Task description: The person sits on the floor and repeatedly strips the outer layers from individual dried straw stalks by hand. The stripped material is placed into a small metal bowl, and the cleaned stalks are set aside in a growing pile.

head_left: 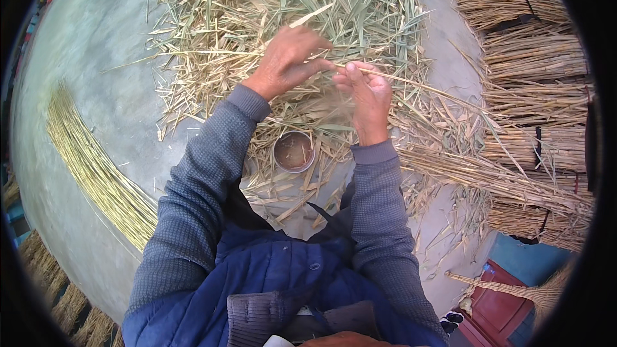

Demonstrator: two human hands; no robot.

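My right hand (368, 99) pinches a long thin straw-coloured stalk (424, 82) between thumb and fingers. From that grip the stalk runs off to the right, sloping toward me. My left hand (289, 61) is beside its near end, the thumb tip at or close to it. Motion smears the left fingers, and whether they grip anything is unclear. Beneath both hands spreads a heap of dry leaves and peeled husks (225, 19), pale tan and greenish. A round metal tin (294, 151) with brownish contents and a few bits of straw sits among the scraps, nearer my body.
Tied bundles of stalks (533, 58) line the right side. A loose sheaf of stalks (469, 173) points toward them. To the left, a sheaf of yellow-green stalks (103, 167) lies on the grey floor (96, 38). A broom-like bundle (514, 289) and dark red panel (498, 311) are at lower right.
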